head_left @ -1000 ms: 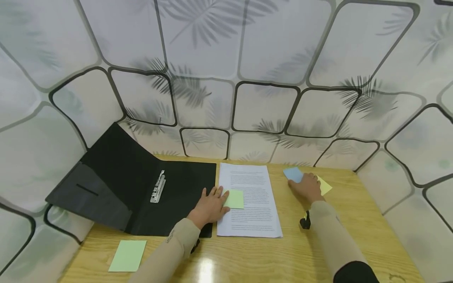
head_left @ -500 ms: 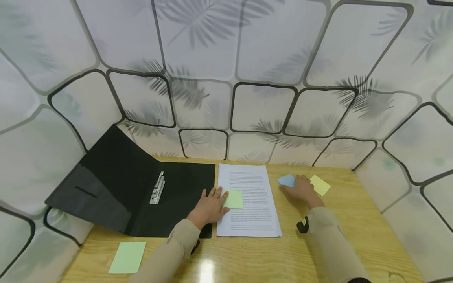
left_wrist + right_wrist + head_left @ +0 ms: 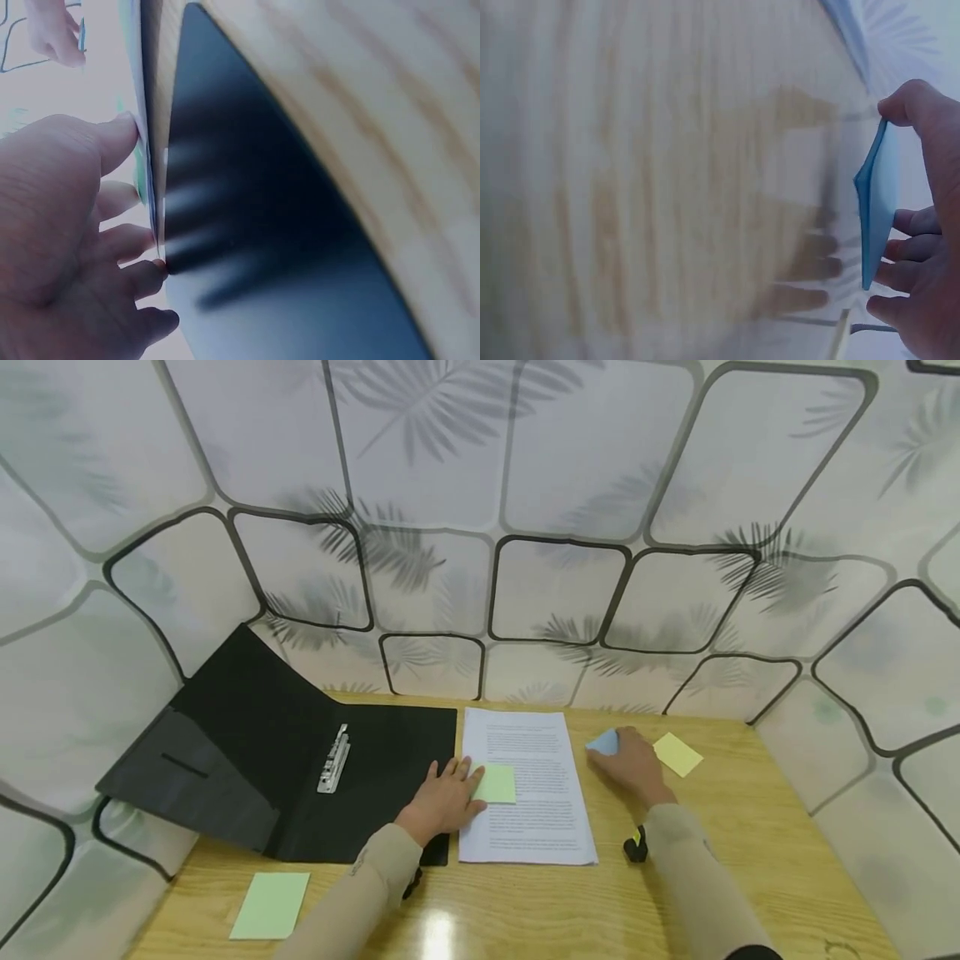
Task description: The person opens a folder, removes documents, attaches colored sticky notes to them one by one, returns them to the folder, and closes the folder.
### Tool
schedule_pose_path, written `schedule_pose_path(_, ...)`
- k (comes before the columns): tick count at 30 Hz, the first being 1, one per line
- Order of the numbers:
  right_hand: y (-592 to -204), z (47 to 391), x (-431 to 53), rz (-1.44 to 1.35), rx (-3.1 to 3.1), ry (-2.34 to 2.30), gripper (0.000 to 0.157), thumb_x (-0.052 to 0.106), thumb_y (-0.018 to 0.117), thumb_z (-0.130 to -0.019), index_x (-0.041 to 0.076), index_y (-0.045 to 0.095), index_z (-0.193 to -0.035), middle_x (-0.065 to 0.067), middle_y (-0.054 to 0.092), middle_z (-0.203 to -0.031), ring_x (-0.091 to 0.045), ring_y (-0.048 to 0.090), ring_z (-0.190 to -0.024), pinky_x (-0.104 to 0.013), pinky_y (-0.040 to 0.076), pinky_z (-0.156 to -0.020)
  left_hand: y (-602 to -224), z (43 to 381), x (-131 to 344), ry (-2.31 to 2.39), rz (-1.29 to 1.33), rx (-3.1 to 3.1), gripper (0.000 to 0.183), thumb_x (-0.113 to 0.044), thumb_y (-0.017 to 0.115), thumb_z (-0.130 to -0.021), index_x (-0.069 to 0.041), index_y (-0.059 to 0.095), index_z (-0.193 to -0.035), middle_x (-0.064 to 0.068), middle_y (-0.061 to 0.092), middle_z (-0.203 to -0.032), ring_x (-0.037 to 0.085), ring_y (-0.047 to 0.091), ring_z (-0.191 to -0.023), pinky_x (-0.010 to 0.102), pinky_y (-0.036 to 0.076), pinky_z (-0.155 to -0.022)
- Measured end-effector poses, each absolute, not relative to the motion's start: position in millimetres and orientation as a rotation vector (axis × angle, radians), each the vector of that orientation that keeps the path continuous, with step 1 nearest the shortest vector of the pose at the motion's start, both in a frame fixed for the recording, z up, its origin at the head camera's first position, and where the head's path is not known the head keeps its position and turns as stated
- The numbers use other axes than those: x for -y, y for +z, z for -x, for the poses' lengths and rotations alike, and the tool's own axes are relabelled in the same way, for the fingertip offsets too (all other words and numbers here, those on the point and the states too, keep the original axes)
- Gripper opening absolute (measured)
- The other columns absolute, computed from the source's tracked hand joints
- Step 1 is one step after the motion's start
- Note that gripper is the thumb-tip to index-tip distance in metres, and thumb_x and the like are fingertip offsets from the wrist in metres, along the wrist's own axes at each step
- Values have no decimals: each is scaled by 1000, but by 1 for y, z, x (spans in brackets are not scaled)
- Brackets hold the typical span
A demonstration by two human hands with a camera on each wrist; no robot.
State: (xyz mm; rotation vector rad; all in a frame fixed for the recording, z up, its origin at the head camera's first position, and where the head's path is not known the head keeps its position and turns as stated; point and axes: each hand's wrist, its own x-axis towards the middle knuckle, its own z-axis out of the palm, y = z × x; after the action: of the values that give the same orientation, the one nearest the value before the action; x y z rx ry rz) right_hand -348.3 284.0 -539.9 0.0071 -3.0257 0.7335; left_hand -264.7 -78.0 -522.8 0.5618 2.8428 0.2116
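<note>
My right hand (image 3: 633,764) grips a blue sticky-note pad (image 3: 603,742) by its edges. In the right wrist view, the thumb is on one end of the blue pad (image 3: 877,199) and the fingers are on the other, just above the wood. My left hand (image 3: 442,800) rests with spread fingers across the left edge of a stack of printed sheets (image 3: 536,839). Its fingertips touch a green sticky note (image 3: 498,784) lying on the top sheet. Left of the stack lies an opened black folder (image 3: 397,739), partly under that hand.
A yellow sticky-note pad (image 3: 678,754) lies right of my right hand. Near the front left, a larger green pad (image 3: 270,906) lies on the wooden table (image 3: 525,910). The folder's raised cover (image 3: 217,735) leans toward the patterned wall (image 3: 420,577), which encloses the table's back and sides.
My right hand has shifted left with the blue pad, uncovering the yellow pad, and now holds the blue one between thumb and fingers. The left hand has stayed put.
</note>
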Motion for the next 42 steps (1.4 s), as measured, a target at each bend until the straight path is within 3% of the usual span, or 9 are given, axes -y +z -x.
schedule_pose_path(5,-525,340,-269,7,3040,769,91,57,66,-94,-4,40,-156,-32,64,-128,-41,66,-103,-49,57,-81,-523,266,83,346,-563,-2834,69,-52,54,-108,-14,39,-164,17,31,-172,40,28,-160,62,24,-129)
schedule_pose_path(10,-514,327,-248,-82,3022,786,89,55,70,-93,-4,43,-155,-36,65,-130,-45,69,-107,-53,61,-84,-521,265,88,553,-593,-2836,71,-56,51,-107,-10,44,-161,23,30,-171,42,28,-160,63,22,-130)
schedule_pose_path(14,-511,309,-223,-238,2946,869,86,49,76,-92,-5,46,-153,-34,66,-133,-44,71,-110,-52,63,-85,-517,264,87,841,-650,-2844,63,-49,47,-111,-5,52,-155,24,43,-164,42,39,-155,61,29,-128)
schedule_pose_path(16,-511,300,-210,-335,2905,896,85,46,78,-92,-6,48,-152,-33,65,-136,-44,71,-114,-53,63,-87,-515,264,85,1018,-664,-2818,56,-44,48,-113,-3,57,-150,23,59,-151,40,54,-143,59,41,-120)
schedule_pose_path(20,-509,281,-186,-489,2856,921,84,43,80,-91,-7,50,-151,-31,64,-140,-42,71,-116,-52,63,-88,-511,262,80,1320,-595,-2711,46,-37,52,-112,-3,69,-139,16,72,-134,34,70,-122,52,57,-102)
schedule_pose_path(26,-503,262,-161,-625,2821,919,79,39,84,-89,-3,55,-149,-27,68,-134,-35,72,-105,-45,63,-77,-507,260,76,1464,-484,-2597,37,-38,61,-108,-10,84,-113,9,80,-115,22,73,-99,39,59,-83)
schedule_pose_path(31,-506,256,-149,-648,2829,901,80,40,85,-89,-3,55,-149,-26,69,-134,-33,72,-104,-42,62,-77,-507,259,75,1543,-493,-2490,29,-30,65,-106,-8,84,-109,10,82,-103,19,76,-93,34,62,-81)
schedule_pose_path(37,-504,248,-143,-570,2842,934,83,47,83,-91,-3,54,-150,-29,67,-136,-37,72,-112,-48,63,-84,-503,256,76,1736,-414,-2283,28,-15,61,-107,7,78,-114,25,78,-103,33,80,-91,40,67,-81)
schedule_pose_path(42,-497,240,-144,-599,2787,967,71,41,82,-92,-2,62,-144,-24,75,-124,-36,74,-110,-50,63,-88,-502,256,74,1860,-167,-2202,30,-20,58,-109,5,74,-108,23,78,-87,29,80,-74,40,67,-70)
